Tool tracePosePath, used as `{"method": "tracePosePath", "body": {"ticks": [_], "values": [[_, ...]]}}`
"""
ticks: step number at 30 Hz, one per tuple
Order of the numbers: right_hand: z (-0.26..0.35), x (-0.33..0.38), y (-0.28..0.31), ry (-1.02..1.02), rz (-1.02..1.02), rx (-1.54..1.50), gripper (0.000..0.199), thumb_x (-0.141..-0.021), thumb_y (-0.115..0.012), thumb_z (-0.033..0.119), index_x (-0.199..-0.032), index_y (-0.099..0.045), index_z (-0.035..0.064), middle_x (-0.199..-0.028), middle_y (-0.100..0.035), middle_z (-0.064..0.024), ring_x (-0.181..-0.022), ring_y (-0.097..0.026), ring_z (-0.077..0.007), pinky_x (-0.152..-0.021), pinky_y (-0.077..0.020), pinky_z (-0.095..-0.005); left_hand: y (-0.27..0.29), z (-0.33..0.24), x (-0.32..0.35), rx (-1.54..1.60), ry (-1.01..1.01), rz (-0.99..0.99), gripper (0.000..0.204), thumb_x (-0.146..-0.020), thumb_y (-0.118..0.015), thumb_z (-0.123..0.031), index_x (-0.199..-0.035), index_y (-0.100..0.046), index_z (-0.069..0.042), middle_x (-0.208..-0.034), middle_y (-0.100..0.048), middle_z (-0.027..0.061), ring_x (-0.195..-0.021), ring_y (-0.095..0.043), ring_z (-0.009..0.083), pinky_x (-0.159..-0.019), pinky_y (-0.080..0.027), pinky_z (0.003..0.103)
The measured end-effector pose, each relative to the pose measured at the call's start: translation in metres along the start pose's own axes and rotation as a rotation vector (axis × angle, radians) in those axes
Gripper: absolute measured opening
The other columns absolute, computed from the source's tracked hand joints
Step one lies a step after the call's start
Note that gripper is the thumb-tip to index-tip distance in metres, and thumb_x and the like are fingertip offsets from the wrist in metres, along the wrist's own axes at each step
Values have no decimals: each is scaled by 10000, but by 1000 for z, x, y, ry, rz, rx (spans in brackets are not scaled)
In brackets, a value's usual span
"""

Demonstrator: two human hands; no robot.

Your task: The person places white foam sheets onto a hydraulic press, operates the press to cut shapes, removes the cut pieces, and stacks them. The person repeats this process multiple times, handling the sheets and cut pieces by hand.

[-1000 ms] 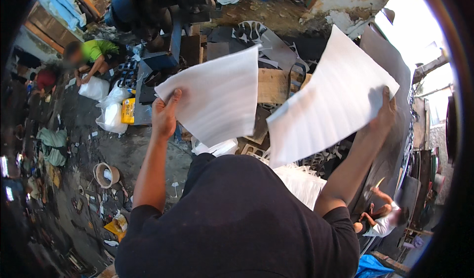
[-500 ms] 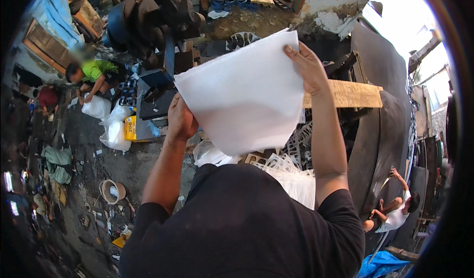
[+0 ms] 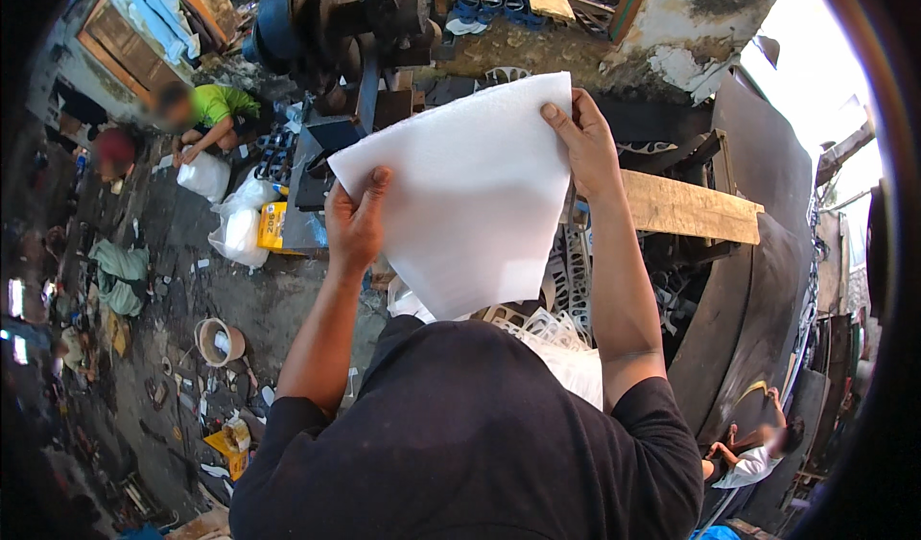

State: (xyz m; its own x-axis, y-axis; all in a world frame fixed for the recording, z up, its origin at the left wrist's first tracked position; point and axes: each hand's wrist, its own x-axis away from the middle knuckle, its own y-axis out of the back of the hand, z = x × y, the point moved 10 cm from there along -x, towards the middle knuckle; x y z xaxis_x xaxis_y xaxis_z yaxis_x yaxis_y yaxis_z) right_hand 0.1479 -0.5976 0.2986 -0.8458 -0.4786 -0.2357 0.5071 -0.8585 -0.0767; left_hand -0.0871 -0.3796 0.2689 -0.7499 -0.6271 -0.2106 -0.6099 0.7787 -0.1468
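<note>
A white sheet (image 3: 470, 195), thin and flexible, hangs in front of my chest, held up between both hands. My left hand (image 3: 355, 222) grips its left edge, the thumb lying over the near face. At the upper right corner my right hand (image 3: 590, 142) pinches it, thumb in front and fingers behind. Below the sheet, partly hidden by it, lie white offcuts with cut-out holes (image 3: 537, 325) near my lap. Behind the sheet stands a dark metal machine (image 3: 374, 17) with round wheels.
A wooden plank (image 3: 691, 206) juts out at the right, beside large dark sheets (image 3: 758, 281). Left are a yellow box (image 3: 272, 225), plastic bags (image 3: 240, 235) and a bucket (image 3: 208, 351). One person in green (image 3: 223, 105) crouches far left; another (image 3: 753, 465) sits lower right.
The sheet's top has tilted a little and its lower edge has dropped slightly. My left thumb has come over the sheet's near face. The whole view has shifted somewhat.
</note>
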Motion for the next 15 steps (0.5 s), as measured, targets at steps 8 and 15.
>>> {"method": "tracePosePath", "body": {"ticks": [8,15], "values": [[19,15,-25,82,81,100,357,-847,-763,297,-1056,-626,42,-901,-657,-39,-797,-607,-98,-729,-509,-265,-23,-136,7,-914,-745,-97,720,-797,-772,-453,-1304,-517,-9,-1202,-609,194,-1146,-585,310,-962,-471,413],[50,42,-73,165,254,169,252,-847,-764,216,-1011,-643,69,-858,-645,13,-811,-589,-79,-731,-485,-248,-63,-89,-10,-1006,-62,585,650,-809,-742,-434,-1293,-568,-37,-1084,-684,218,-917,-690,347,-832,-526,401]]}}
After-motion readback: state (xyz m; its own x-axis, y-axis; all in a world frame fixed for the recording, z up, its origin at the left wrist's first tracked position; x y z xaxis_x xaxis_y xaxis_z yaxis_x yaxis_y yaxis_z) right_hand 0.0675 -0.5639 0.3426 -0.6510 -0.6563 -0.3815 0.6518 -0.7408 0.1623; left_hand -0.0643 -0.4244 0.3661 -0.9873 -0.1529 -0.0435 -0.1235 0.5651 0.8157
